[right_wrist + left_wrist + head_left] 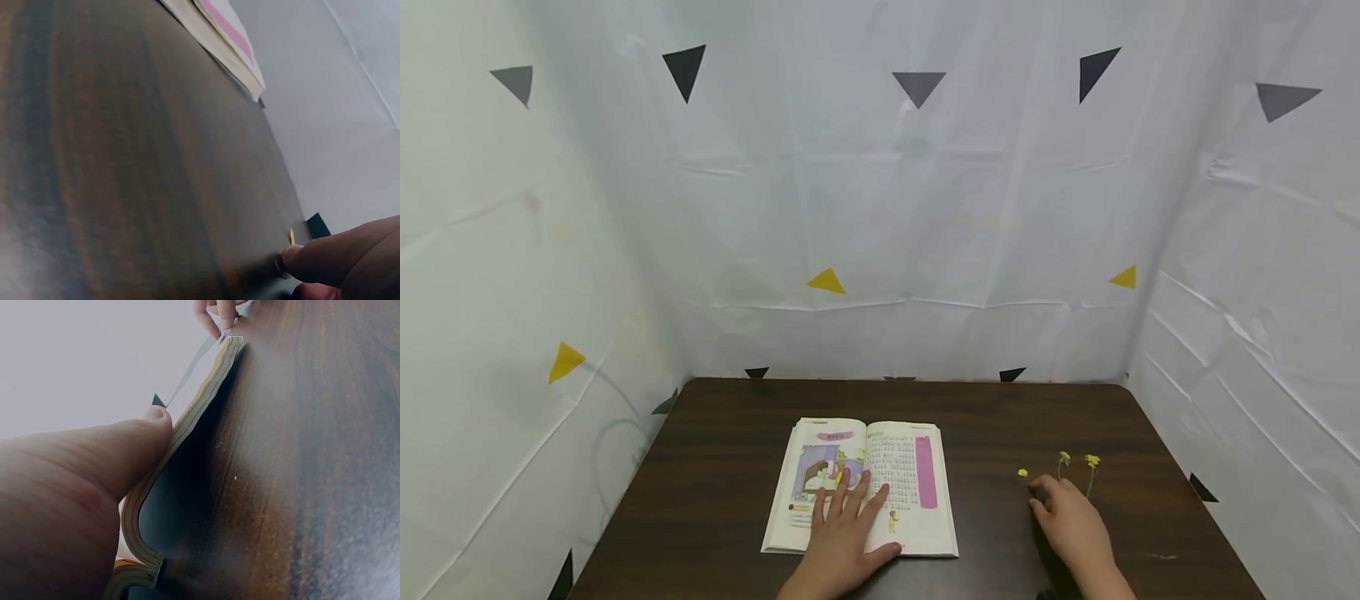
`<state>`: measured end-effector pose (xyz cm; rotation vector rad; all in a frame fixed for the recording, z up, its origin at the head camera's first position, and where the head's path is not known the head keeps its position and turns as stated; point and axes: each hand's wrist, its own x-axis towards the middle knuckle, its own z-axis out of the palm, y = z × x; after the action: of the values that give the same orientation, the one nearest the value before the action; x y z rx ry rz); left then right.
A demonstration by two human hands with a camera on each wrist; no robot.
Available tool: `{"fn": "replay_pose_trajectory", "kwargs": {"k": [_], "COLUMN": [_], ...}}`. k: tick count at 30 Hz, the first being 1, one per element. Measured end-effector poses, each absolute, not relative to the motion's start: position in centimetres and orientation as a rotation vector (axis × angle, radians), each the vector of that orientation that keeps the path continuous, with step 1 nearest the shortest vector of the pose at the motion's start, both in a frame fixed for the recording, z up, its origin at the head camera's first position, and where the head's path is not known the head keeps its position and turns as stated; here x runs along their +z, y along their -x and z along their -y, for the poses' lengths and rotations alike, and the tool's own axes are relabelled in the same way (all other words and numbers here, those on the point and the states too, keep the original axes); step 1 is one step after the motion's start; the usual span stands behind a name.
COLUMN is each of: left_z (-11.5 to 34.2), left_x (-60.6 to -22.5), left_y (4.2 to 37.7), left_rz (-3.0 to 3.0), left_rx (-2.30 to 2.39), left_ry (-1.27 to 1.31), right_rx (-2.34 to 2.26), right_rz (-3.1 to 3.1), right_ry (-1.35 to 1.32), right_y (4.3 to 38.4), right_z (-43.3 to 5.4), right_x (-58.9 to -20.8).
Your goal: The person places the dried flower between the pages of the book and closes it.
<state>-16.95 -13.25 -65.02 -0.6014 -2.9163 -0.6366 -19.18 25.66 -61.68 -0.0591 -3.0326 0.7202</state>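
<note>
An open book (925,533) lies on the dark table, with a coloured picture on its left page and rows of print beside a pink band on its right page. My left hand (841,533) rests palm down across the lower pages, fingers spread. The left wrist view shows its thumb (150,428) along the book's edge (209,394). To the right, my right hand (1075,525) pinches a small yellow flower (1022,472) between thumb and finger, low over the table; its stem is hidden by the fingers. Two more yellow flowers (1092,461) on thin stems lie just beyond the knuckles.
The brown wooden table (722,467) carries the book left of centre and the flowers at the right. White sheeting (880,200) with grey, black and yellow triangles hangs behind and at both sides. A small dark object (1046,595) shows beside the right wrist.
</note>
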Motion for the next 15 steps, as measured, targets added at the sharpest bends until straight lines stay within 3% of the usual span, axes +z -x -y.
{"fn": "replay_pose_trajectory", "kwargs": {"k": [15], "left_z": [13.21], "left_x": [-65.22], "left_y": [17.00], "left_rz": [2.936], "left_rx": [-0.633], "left_ry": [0.584], "right_rx": [0.592], "right_rz": [2.916], "right_ry": [0.102], "right_y": [19.29], "right_z": [-24.96], "right_x": [-62.31]}}
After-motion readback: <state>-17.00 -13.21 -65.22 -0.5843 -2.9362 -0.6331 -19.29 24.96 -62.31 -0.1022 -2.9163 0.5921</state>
